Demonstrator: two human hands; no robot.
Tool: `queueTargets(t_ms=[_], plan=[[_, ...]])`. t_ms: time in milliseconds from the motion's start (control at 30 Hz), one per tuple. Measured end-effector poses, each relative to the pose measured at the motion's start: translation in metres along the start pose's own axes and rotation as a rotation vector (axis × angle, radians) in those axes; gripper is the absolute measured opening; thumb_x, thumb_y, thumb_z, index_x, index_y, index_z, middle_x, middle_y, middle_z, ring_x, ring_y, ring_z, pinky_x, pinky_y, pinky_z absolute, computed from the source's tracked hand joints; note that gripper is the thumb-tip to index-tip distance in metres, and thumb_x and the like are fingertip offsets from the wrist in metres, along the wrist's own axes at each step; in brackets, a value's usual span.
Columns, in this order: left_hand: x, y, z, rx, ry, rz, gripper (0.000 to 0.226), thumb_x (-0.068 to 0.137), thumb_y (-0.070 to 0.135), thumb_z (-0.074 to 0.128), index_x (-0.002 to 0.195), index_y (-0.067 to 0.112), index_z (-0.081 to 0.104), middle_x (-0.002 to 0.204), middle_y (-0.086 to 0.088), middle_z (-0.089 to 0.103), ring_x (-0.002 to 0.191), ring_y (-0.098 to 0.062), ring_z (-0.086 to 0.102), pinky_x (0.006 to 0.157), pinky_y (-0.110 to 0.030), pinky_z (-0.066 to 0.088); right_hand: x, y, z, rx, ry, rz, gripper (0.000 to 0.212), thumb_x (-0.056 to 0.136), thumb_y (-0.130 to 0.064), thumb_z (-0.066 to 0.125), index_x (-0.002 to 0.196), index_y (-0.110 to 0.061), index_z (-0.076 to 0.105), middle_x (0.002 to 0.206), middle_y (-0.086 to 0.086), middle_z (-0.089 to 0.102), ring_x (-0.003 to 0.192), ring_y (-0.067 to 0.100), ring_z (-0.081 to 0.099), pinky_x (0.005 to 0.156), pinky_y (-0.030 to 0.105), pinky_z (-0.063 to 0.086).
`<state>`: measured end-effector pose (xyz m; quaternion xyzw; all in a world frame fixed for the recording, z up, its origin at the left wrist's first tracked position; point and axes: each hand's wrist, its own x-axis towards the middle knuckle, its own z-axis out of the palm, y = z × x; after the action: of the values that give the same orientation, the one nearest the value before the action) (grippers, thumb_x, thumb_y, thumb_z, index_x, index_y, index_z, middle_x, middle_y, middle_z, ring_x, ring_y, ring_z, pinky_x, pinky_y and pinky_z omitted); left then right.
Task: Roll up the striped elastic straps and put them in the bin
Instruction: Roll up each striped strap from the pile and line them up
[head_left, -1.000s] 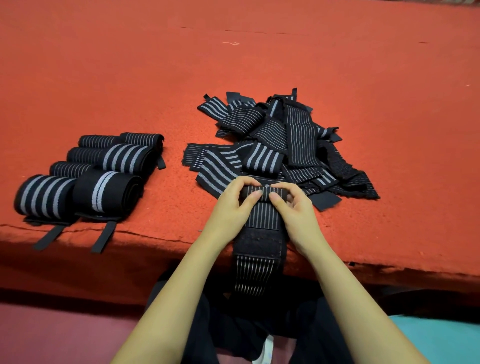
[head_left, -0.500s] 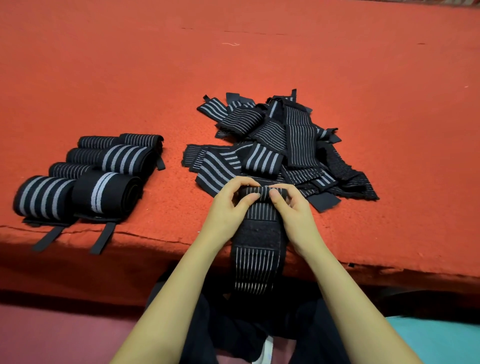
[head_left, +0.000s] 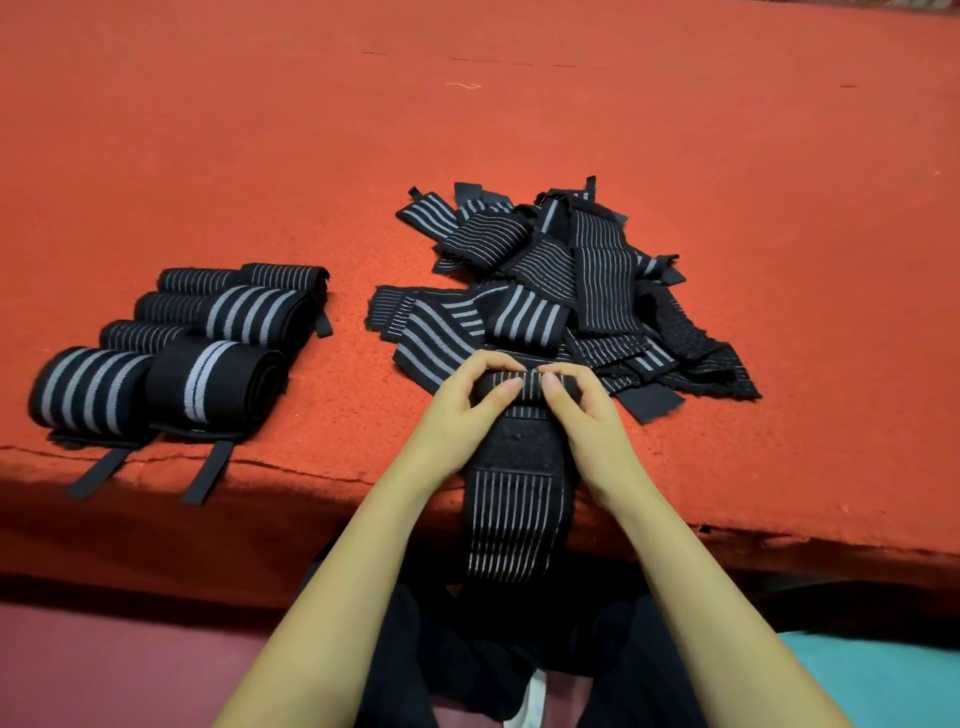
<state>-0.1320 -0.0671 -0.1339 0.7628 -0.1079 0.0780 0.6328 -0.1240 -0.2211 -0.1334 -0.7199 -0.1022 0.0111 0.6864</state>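
The strap (head_left: 511, 514) is rolled further than a second ago, its roll pinched by the left hand (head_left: 457, 421) and right hand (head_left: 587, 426) near the table (head_left: 519, 104) edge, its tail hung over it, the loose pile (head_left: 571, 270) just behind, finished rolls (head_left: 208, 353) to the left.

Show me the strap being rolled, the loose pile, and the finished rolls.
Strap being rolled (head_left: 511, 519): head view, its hanging striped tail.
Loose pile (head_left: 605, 280): head view, thin-striped strap on top.
Finished rolls (head_left: 85, 389): head view, nearest wide-striped roll.
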Motion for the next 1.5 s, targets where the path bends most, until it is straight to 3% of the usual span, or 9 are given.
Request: queueTargets(t_ms=[133,267,400,567,700,833,1067,1333,1500], plan=[[-0.001,0.002,-0.001,-0.028,-0.012,-0.006,0.017,0.093,0.012,0.059,0.106,0.022,0.06,0.105,0.015,0.062,0.104,0.0,0.056,0.092,-0.015,0.041,0.0,0.002,-0.001,0.003,-0.026,0.038,0.015,0.097,-0.015,0.054,0.108,-0.026,0.056,0.116,0.005,0.063,0.109,0.02,0.06,0.097,0.042,0.049],[-0.001,0.01,0.003,0.037,-0.055,-0.174,0.016,0.098,0.038,0.05,0.11,0.028,0.054,0.103,0.014,0.063,0.097,0.0,0.058,0.089,-0.022,0.046,-0.002,0.002,-0.002,-0.05,0.004,0.004,0.02,0.088,-0.029,0.053,0.107,-0.034,0.053,0.12,0.009,0.059,0.116,0.027,0.056,0.103,0.053,0.041],[-0.001,0.01,0.003,0.109,-0.044,-0.188,0.017,0.1,0.036,0.046,0.108,0.023,0.053,0.103,0.004,0.063,0.098,-0.008,0.058,0.091,-0.029,0.044,-0.001,0.003,-0.002,0.005,-0.025,0.03,0.016,0.095,-0.022,0.055,0.11,-0.028,0.054,0.115,0.01,0.06,0.106,0.023,0.058,0.096,0.044,0.047],[-0.004,0.008,0.0,0.047,-0.045,-0.065,0.017,0.099,0.014,0.05,0.108,0.028,0.052,0.109,0.015,0.057,0.105,0.003,0.052,0.097,-0.017,0.04,0.001,0.001,0.001,0.08,0.002,0.066,0.016,0.097,-0.02,0.053,0.11,-0.013,0.059,0.108,0.001,0.065,0.099,0.006,0.062,0.083,0.018,0.049],[-0.004,0.011,0.0,0.03,-0.04,-0.105,0.011,0.099,0.023,0.05,0.106,0.03,0.054,0.106,0.016,0.059,0.101,0.004,0.054,0.092,-0.017,0.042,0.0,0.001,0.0,0.074,-0.013,0.044,0.009,0.098,-0.015,0.053,0.106,-0.015,0.056,0.102,0.003,0.064,0.095,0.01,0.061,0.084,0.029,0.05],[-0.002,0.013,0.005,0.161,0.006,-0.214,0.022,0.097,0.045,0.046,0.102,0.026,0.056,0.096,-0.005,0.065,0.089,-0.011,0.06,0.084,-0.032,0.045,-0.002,0.003,-0.003,-0.021,-0.041,-0.019,0.012,0.094,-0.021,0.053,0.103,-0.03,0.052,0.101,0.003,0.06,0.097,0.017,0.057,0.091,0.04,0.047],[-0.006,0.007,0.002,0.084,0.021,-0.067,0.008,0.096,0.022,0.056,0.104,0.02,0.058,0.102,0.008,0.061,0.1,-0.004,0.056,0.092,-0.019,0.042,0.0,0.0,0.001,-0.024,-0.02,0.038,0.006,0.097,-0.027,0.052,0.103,-0.027,0.055,0.106,-0.007,0.06,0.093,-0.009,0.056,0.083,0.012,0.042],[-0.003,0.011,0.003,0.085,0.031,-0.184,0.016,0.098,0.038,0.05,0.102,0.025,0.058,0.095,0.01,0.063,0.086,0.004,0.056,0.08,-0.019,0.042,-0.004,0.002,-0.003,-0.016,-0.037,-0.014,0.014,0.096,-0.018,0.055,0.107,-0.026,0.052,0.112,0.0,0.058,0.107,0.011,0.055,0.099,0.034,0.044],[-0.002,0.006,0.001,0.048,0.037,-0.163,0.014,0.097,0.034,0.054,0.101,0.023,0.062,0.098,0.008,0.066,0.094,-0.004,0.059,0.09,-0.026,0.044,-0.004,0.0,-0.002,0.023,-0.02,0.012,0.014,0.093,-0.023,0.059,0.107,-0.025,0.054,0.112,-0.003,0.059,0.106,0.008,0.055,0.098,0.029,0.043]])
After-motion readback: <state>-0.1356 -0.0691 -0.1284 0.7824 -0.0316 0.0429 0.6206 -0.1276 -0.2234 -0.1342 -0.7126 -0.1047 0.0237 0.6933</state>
